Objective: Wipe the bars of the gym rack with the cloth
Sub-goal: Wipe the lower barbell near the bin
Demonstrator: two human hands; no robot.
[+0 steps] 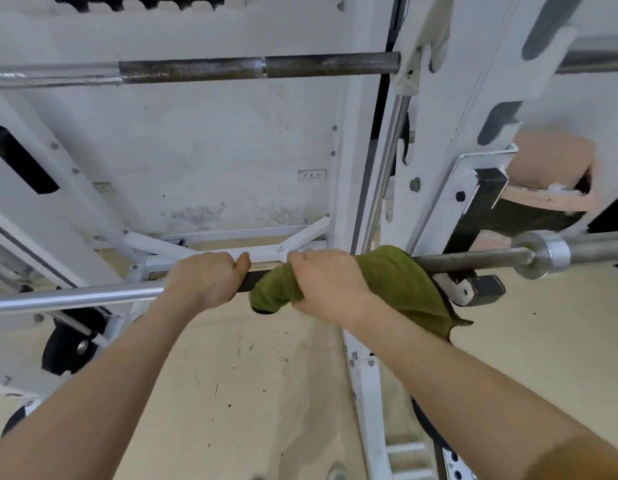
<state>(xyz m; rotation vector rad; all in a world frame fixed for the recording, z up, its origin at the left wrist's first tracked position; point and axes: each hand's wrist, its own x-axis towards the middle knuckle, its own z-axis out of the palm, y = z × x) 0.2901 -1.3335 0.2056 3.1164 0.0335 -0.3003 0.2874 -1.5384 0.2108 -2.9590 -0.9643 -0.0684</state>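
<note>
A long steel barbell (75, 296) lies across the white gym rack (435, 140) at about waist height. My left hand (205, 280) grips the bare bar near its middle. Just to the right, my right hand (326, 282) grips a green cloth (394, 278) wrapped round the same bar. A loose corner of the cloth hangs down below my right wrist. Right of the cloth the bar runs on, dark and dull, to a shiny collar (539, 254). A second bar (259, 68), rusty in its middle part, rests higher up on the rack.
The rack's white upright with hook slots stands just right of my hands, with a black bar holder (484, 199) on it. White diagonal braces (162, 249) lie behind the bar. A black weight plate (70, 344) sits low at the left. Pale wall and beige floor surround the rack.
</note>
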